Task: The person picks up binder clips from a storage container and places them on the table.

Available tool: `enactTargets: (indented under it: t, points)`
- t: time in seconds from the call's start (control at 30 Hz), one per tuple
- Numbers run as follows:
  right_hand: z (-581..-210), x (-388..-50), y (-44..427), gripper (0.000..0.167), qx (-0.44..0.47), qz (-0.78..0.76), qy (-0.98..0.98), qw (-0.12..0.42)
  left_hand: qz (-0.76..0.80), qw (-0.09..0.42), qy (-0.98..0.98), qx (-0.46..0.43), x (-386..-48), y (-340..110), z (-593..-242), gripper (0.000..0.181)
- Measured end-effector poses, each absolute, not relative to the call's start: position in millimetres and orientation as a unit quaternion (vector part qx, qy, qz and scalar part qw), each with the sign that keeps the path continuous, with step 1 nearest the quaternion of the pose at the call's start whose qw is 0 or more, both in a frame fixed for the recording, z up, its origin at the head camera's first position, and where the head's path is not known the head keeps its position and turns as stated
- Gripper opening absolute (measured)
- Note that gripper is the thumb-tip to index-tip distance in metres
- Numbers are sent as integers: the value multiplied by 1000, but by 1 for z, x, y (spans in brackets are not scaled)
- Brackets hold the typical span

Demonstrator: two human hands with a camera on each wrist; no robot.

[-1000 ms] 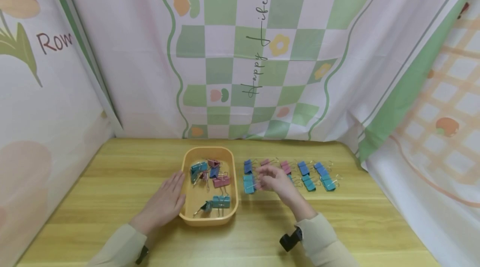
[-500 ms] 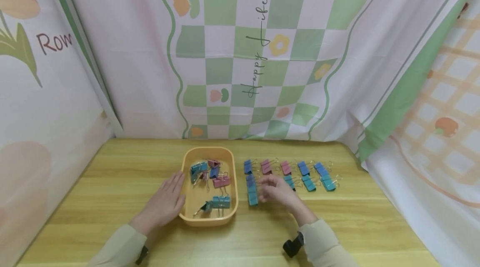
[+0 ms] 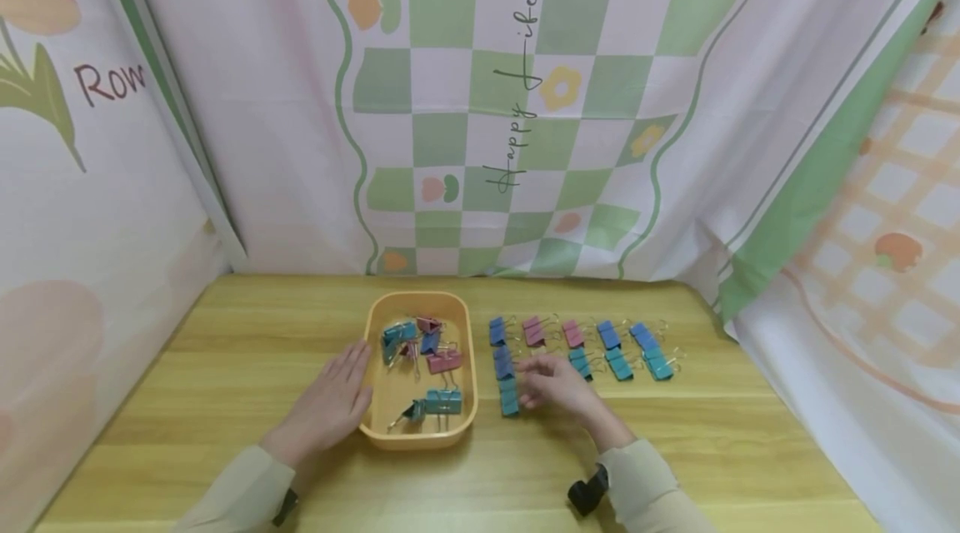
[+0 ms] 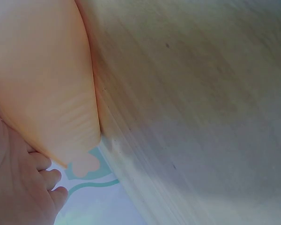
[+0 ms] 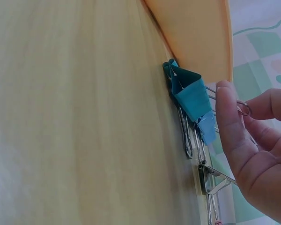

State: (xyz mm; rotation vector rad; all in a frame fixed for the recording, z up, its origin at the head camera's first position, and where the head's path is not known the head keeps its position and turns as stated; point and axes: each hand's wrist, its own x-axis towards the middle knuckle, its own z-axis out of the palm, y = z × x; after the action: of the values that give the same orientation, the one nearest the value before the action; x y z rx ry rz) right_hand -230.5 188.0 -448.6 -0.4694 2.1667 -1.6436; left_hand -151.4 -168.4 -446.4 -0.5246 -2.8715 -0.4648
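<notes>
My left hand (image 3: 330, 404) lies along the left wall of a yellow-orange tray (image 3: 366, 431), fingers straight against it. The left wrist view shows that hand (image 4: 18, 173) beside the tray wall (image 4: 51, 93). My right hand (image 3: 558, 391) is right of the tray, by a teal binder clip (image 3: 509, 397) on the table. In the right wrist view, thumb and forefinger of that hand (image 5: 257, 140) pinch a wire handle of the teal clip (image 5: 192, 96). A blue binder clip (image 3: 503, 363) lies directly behind the teal one. Some fingers are hidden in the head view.
Inside the tray lie several teal, pink and blue binder clips (image 3: 443, 401). To its right, more clips stand in two rows on the wooden table (image 3: 480, 491): blue and pink ones (image 3: 534, 331) behind, teal ones (image 3: 619, 364) in front. A printed curtain (image 3: 510, 141) hangs behind.
My right hand has come nearer with the teal clip, which now lies in front of the blue one. A pink clip behind has come into fuller view. The left hand keeps its place.
</notes>
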Motion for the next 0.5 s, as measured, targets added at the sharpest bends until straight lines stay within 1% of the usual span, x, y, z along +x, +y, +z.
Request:
enactTargets:
  t: [0.5]
  points:
    - [-445, -230, 189, 32, -158, -573, 783, 185, -155, 91, -968, -178, -152, -169, -448, 55]
